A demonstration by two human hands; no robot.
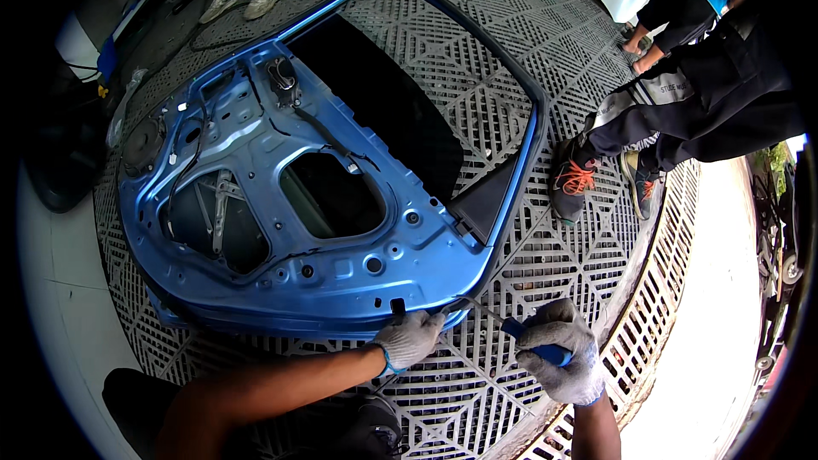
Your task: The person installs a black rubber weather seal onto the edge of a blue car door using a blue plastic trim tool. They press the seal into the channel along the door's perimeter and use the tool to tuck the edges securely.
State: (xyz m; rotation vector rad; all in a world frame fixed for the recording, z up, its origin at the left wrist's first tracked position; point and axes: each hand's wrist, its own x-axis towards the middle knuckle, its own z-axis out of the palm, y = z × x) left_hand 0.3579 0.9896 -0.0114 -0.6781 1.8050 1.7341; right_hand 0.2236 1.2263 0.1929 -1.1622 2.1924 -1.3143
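A blue car door [341, 285], stripped of its inner trim, lies with its inner side up on the grating. My left hand [411, 341], in a grey glove, is closed against the door's near edge; what its fingertips pinch, if anything, is hidden. My right hand [562, 353], also gloved, is wrapped round the handle of a blue-handled screwdriver [514, 327]. The thin shaft points left toward the near right corner of the door, its tip at or close to the edge. A dark window pane [375, 94] sits partly in the frame.
Grey plastic floor grating [443, 383] lies under the door, with a beige drain grate [660, 290] on the right. A person in dark trousers [707, 111] stands at the right; another person's hands [643, 55] reach down behind. More shoes [260, 2] show at the far left.
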